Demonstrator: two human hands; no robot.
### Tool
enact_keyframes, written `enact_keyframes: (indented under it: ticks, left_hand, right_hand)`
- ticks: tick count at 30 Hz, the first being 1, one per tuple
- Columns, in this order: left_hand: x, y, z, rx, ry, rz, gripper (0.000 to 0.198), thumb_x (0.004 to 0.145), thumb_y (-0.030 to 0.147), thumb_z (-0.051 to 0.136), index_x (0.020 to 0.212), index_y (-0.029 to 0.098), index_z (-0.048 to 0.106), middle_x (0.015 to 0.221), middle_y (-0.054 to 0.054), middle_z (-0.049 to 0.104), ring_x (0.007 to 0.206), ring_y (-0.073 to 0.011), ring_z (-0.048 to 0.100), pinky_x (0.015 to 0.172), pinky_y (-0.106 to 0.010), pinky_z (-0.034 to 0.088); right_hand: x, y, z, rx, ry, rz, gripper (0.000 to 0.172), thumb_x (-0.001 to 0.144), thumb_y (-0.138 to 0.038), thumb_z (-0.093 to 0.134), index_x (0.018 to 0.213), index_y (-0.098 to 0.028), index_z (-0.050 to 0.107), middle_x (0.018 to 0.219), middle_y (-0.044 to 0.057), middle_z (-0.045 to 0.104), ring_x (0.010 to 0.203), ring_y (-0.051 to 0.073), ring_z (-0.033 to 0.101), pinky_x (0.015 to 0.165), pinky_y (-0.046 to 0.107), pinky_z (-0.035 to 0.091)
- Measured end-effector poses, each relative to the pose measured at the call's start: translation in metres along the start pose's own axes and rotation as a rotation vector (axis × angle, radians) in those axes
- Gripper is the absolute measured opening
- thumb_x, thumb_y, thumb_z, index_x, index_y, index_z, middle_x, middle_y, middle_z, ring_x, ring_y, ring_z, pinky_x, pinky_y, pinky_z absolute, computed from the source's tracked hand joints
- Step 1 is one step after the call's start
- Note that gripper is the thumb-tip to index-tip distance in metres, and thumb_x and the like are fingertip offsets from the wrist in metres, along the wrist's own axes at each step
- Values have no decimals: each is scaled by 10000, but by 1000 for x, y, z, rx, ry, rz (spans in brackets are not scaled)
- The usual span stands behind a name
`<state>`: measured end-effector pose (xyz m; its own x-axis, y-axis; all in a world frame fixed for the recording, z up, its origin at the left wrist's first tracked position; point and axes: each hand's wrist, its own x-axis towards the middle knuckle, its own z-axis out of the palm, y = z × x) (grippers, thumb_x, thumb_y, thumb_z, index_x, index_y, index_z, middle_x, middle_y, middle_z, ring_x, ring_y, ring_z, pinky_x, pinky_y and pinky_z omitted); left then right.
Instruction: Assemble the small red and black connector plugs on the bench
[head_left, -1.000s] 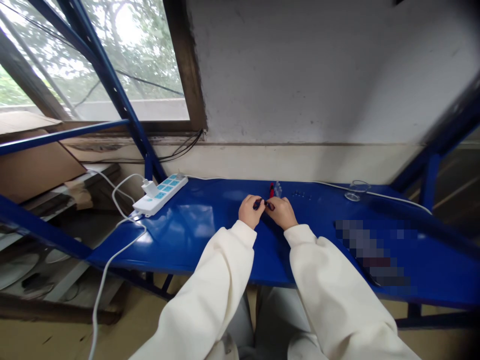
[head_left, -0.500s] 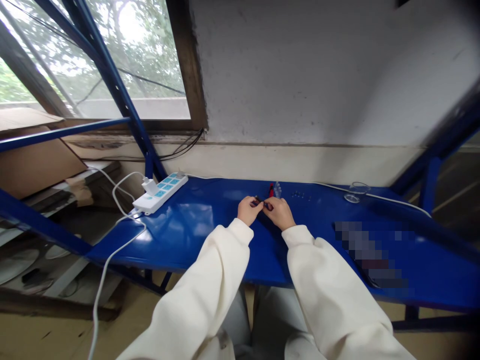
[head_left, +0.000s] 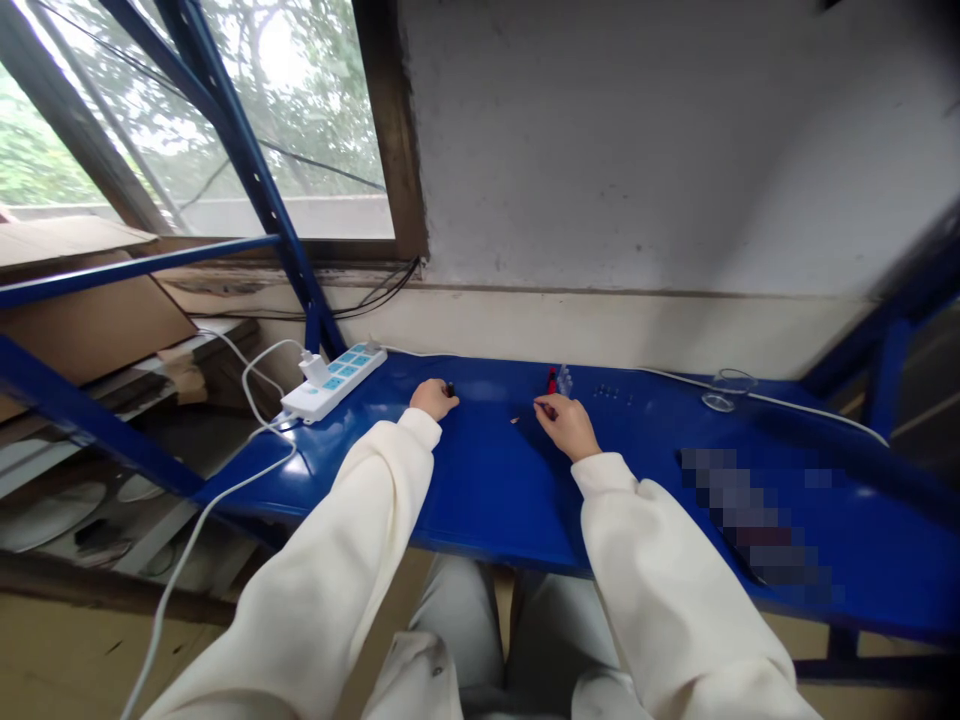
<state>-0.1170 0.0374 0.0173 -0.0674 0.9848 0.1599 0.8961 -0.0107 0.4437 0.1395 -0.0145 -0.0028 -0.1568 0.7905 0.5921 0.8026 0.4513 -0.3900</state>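
My left hand (head_left: 432, 399) is on the left part of the blue table, fingers closed around a small dark object (head_left: 450, 389), its kind too small to tell. Farther right, my right hand (head_left: 568, 426) pinches a slim dark reddish piece (head_left: 550, 411), mostly covered by the fingers. Between the hands a tiny pale pinkish scrap (head_left: 514, 420) lies on the tabletop. Just beyond my right hand are a small red object (head_left: 552, 380) and a clear plastic piece (head_left: 565, 379), standing side by side.
Several tiny clear pieces (head_left: 613, 393) lie right of the red object. A white power strip (head_left: 319, 395) with a plug and cable occupies the left end. A clear round item (head_left: 718, 402) sits by a white cable at the back right. A blurred-out dark object (head_left: 750, 520) lies front right.
My hands, together before, are now apart. The left has moved left with the small dark object; the right stays near its place. A pale scrap now shows on the table between them.
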Motion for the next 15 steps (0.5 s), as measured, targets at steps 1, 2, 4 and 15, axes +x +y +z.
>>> enact_keyframes:
  ticks: [1, 2, 4, 15]
  left_hand:
    - [-1, -3, 2, 3, -11, -10, 139, 591, 286, 583, 661, 170, 613, 681, -40, 633, 642, -148, 561, 561, -220, 383]
    - [-2, -5, 4, 4, -23, -18, 140, 593, 285, 583, 669, 171, 614, 684, -39, 635, 646, -147, 565, 563, -218, 385]
    - [-4, -6, 7, 5, -36, -28, 138, 598, 280, 583, 674, 170, 616, 688, -39, 639, 654, -147, 572, 568, -215, 388]
    - [-7, -2, 10, 8, -37, -55, 154, 612, 290, 570, 705, 172, 605, 719, -49, 635, 688, -165, 579, 582, -226, 392]
  right_hand:
    - [0, 1, 0, -2, 5, 1, 234, 792, -277, 419, 840, -173, 623, 675, 24, 601, 591, 116, 534, 617, 234, 365]
    - [0, 1, 0, -3, 10, 5, 236, 792, -278, 417, 836, -174, 624, 681, 27, 604, 592, 117, 535, 616, 235, 366]
    - [0, 2, 1, -2, 17, 20, 243, 792, -283, 413, 837, -176, 626, 687, 33, 609, 593, 123, 536, 616, 239, 368]
    - [1, 3, -6, -59, 27, 99, 231, 773, -271, 417, 814, -179, 625, 671, 35, 608, 594, 135, 542, 597, 237, 359]
